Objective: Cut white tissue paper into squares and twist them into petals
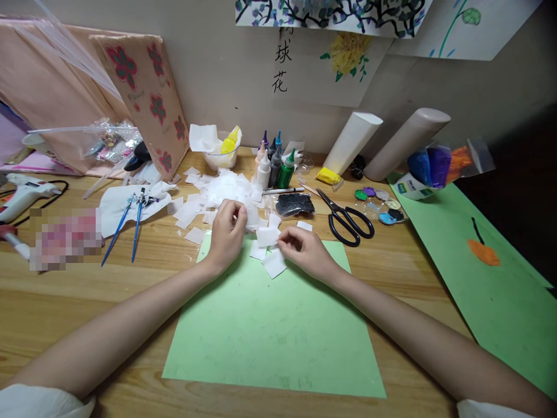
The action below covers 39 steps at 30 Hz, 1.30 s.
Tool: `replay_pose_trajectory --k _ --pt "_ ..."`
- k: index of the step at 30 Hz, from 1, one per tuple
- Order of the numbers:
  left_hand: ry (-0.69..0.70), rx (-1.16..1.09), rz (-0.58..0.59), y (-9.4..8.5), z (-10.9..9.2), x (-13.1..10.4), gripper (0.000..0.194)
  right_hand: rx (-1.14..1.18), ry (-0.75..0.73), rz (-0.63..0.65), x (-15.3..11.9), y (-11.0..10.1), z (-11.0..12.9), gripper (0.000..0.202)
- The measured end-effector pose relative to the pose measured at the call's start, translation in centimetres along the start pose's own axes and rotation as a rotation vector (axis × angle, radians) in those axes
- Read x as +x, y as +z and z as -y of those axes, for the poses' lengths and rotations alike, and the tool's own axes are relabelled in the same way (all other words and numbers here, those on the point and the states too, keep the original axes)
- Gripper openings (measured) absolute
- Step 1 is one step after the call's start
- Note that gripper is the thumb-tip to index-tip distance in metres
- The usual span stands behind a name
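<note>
My right hand (307, 249) pinches the edge of a small white paper square (267, 236) above the far edge of a green sheet (270, 337). My left hand (227, 235) is closed beside a loose pile of white paper pieces (226, 188); its fingertips face away, and what they hold, if anything, is hidden. Another white square (274, 265) lies on the green sheet just below the pinched one. More cut pieces are scattered around and behind both hands.
Black-handled scissors (346, 217) lie right of my right hand, near a black packet (295, 204). Small paint bottles (275, 168) and a plastic bowl (221, 158) stand behind the pile. Paintbrushes (138, 223) and a glue gun (24, 194) are left; another green sheet (487, 296) is right.
</note>
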<state>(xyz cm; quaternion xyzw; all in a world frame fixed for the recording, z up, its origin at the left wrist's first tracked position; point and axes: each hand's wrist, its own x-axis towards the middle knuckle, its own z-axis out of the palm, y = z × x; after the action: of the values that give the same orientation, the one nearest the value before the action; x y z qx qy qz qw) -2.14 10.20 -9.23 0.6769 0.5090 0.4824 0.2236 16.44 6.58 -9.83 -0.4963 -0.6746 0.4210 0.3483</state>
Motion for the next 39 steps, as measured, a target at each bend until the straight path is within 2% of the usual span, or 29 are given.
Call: replay_pose_trajectory --k 4,6,10,12,16,20,24,29,39 --pt "0.086 0.023 0.071 -0.2 -0.5 -0.2 0.02 0.076 0.027 -0.08 -0.2 0.2 0.1 0.021" --pt "0.132 -0.006 0.143 -0.3 -0.9 -0.3 0.02 0.133 0.008 -0.097 -0.3 0.2 0.2 0.024" --pt "0.221 -0.071 0.331 -0.4 -1.1 -0.4 0.018 0.115 -0.067 -0.038 -0.3 -0.1 0.4 0.019" --pt "0.26 -0.071 0.368 -0.3 -1.0 -0.5 0.016 0.073 -0.105 0.003 -0.3 -0.2 0.5 0.015" --pt "0.294 -0.011 0.324 -0.1 -0.8 -0.8 0.006 0.07 -0.142 0.037 -0.2 -0.3 0.7 0.018" --pt "0.345 0.043 0.225 0.0 -0.7 -1.0 0.015 0.096 -0.102 -0.008 0.0 -0.2 0.6 0.018" --pt "0.438 0.179 0.307 0.0 -0.8 -1.1 0.008 0.156 -0.021 -0.046 0.0 -0.1 0.5 0.021" --pt "0.48 0.267 0.341 0.0 -0.7 -1.2 0.013 0.212 0.072 -0.046 0.0 -0.1 0.6 0.022" --pt "0.577 0.326 0.312 0.2 -0.4 -1.3 0.019 0.186 0.056 0.001 0.0 -0.1 0.2 0.022"
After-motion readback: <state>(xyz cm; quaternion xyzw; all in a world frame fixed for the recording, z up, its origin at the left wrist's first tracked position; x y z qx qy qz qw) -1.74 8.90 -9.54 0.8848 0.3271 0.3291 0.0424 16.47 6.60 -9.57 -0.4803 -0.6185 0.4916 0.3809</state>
